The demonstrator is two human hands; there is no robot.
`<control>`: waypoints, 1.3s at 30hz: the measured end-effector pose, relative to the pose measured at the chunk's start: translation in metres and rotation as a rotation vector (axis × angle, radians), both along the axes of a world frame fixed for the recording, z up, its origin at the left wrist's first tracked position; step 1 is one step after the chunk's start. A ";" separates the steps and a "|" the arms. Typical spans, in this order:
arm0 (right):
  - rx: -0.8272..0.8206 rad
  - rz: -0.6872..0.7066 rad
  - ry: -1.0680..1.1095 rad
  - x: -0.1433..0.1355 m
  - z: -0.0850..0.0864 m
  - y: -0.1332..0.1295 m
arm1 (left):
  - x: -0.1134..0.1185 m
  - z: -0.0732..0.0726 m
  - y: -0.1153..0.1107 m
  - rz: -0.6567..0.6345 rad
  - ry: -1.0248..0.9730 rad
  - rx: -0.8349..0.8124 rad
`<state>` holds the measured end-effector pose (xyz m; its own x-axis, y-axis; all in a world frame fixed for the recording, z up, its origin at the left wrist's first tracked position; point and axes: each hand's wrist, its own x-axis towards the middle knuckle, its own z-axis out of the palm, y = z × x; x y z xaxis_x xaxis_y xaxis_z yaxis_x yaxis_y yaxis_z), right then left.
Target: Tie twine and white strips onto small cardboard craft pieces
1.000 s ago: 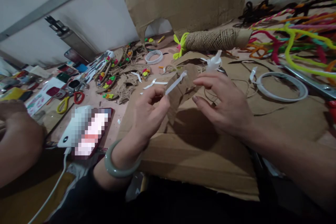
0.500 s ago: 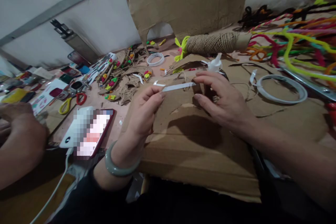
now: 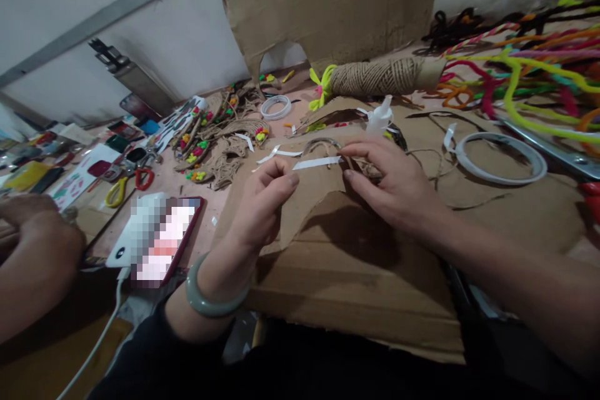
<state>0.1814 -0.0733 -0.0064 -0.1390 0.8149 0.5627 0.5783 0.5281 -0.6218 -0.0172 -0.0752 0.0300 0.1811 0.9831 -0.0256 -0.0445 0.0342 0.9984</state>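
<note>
A short strip of white tape (image 3: 316, 163) stretches between my hands above a cardboard sheet. My left hand (image 3: 262, 203), with a pale green bangle (image 3: 216, 300) on the wrist, is pinched closed at the strip's left end. At its right end are the thumb and forefinger of my right hand (image 3: 391, 178), curled round it. Twine shows behind and beside my right fingers, partly hidden by them. More white strips (image 3: 287, 152) lie just beyond my left hand. A white-nozzled bottle (image 3: 380, 117) stands behind my right hand.
Tape rolls lie at the right (image 3: 500, 159) and farther back (image 3: 275, 107). A twine spool (image 3: 375, 77) rests behind. Coloured pipe cleaners (image 3: 525, 81) crowd the right. A phone (image 3: 171, 240) and another person's arm (image 3: 37, 250) are at the left.
My left fingers have drawn slightly down and left, and the strip sits a little lower. A curved twine piece and more white strips now show behind the hands.
</note>
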 end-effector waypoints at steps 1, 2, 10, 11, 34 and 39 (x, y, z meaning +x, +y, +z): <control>0.047 -0.016 -0.016 0.000 0.003 -0.002 | 0.000 -0.001 0.000 0.012 0.025 0.012; 0.090 -0.023 -0.022 0.000 0.007 -0.004 | 0.001 -0.001 0.000 0.026 0.047 0.033; 0.227 0.132 -0.069 -0.015 0.024 -0.021 | 0.007 -0.005 -0.011 -0.001 0.100 0.212; 0.222 0.135 -0.061 -0.016 0.024 -0.021 | 0.008 -0.005 -0.013 -0.032 0.072 0.240; 0.142 0.197 -0.051 -0.012 0.034 -0.028 | 0.002 -0.011 -0.016 -0.269 0.266 0.657; 0.125 0.187 -0.089 -0.014 0.036 -0.028 | 0.002 -0.011 -0.015 -0.260 0.299 0.653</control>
